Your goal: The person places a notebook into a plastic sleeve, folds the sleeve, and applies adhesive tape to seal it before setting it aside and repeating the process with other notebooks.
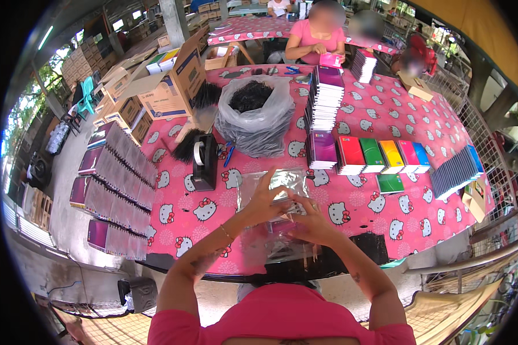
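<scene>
My left hand (265,206) is over a sheet of clear, shiny plastic (290,175) that looks like a bag, its fingers spread apart. Close beside it, my right hand (312,223) bends its parted fingers toward the left one, at the plastic. Something purple (279,225), perhaps a notebook, shows through the plastic under my hands; glare and the fingers hide most of it. Beyond my left hand stands a black tape dispenser (204,164) with a roll of tape. A blue pen-like item (229,155) lies beside it.
Rows of spiral notebooks (112,198) in plastic stand on the left. A bag of black coils (253,123) sits at the back. Tall notebook stacks (323,109) and coloured piles (351,154) line the right. Cardboard boxes (172,86) stand back left. A co-worker (317,40) sits opposite.
</scene>
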Tool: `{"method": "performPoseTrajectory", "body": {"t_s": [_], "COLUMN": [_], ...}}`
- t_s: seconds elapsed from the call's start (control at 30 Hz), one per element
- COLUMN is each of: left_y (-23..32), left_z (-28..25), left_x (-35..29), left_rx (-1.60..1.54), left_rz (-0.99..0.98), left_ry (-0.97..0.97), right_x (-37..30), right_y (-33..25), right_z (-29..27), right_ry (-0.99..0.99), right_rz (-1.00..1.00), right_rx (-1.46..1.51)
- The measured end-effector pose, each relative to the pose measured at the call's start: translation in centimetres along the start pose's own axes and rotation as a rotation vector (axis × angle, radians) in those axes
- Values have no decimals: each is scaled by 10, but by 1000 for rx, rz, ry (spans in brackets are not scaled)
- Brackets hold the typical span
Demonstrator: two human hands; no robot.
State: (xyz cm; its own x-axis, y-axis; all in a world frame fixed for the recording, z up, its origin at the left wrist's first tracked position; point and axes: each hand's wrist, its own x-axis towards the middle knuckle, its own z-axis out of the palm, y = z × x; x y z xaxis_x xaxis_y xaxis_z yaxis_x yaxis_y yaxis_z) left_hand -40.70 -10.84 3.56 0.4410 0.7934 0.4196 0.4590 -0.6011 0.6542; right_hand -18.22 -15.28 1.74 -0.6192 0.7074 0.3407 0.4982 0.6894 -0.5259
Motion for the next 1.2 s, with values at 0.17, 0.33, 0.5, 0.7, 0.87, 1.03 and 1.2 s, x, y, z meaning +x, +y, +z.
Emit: {"method": "performPoseTrajectory", "body": {"t_s": [0.17,0.33,0.5,0.7,0.87,1.03,1.2], "left_y": [0,-33,-8,53,50,44,47], "left_z": [18,-13,1,-16,1,-8,16], "left_x": [7,-28,-36,-50,-58,-36,-27], "left_rx": [-194,-719,-579,269,306,173,461], "left_rz": [-283,-728,-555,-38,27,-156,-277], "left_ry": [110,-110,-72,79,122,84,139], "right_x": [0,38,60,34,22,22,39], "right_y": [21,29,50,14,19,1,-11], "right_z": [3,0,8,-26,-8,3,0], "right_ry": [-20,43,-170,-69,11,102,272], "right_rz": [-17,430,230,-68,-119,174,115], "right_rx": [242,857,909,516,202,537,253]}}
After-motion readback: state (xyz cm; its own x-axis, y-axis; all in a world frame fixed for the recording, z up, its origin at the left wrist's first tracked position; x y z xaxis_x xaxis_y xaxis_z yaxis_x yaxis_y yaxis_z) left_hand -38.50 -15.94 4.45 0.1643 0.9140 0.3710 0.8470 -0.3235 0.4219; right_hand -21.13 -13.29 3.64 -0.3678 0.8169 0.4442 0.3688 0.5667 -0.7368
